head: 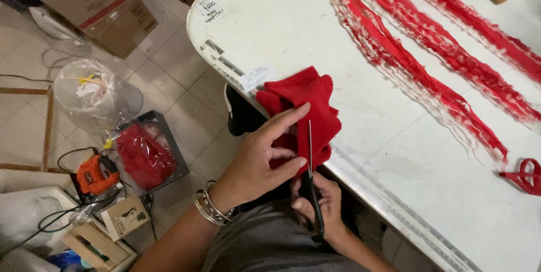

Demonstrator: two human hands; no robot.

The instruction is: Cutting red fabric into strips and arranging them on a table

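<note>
Scissors (310, 184) gripped in our right hand (322, 207) are mid-cut through the red towel piece (307, 111) our left hand (260, 162) pinches at the table's (315, 35) near edge, needing steady advance.

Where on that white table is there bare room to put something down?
The widest bare patch of the white table lies between its rounded corner and the red fringed strips. Another lies near the edge, below the strips and right of the red cloth. It is crowded where the left hand and scissors work the cloth.
</note>
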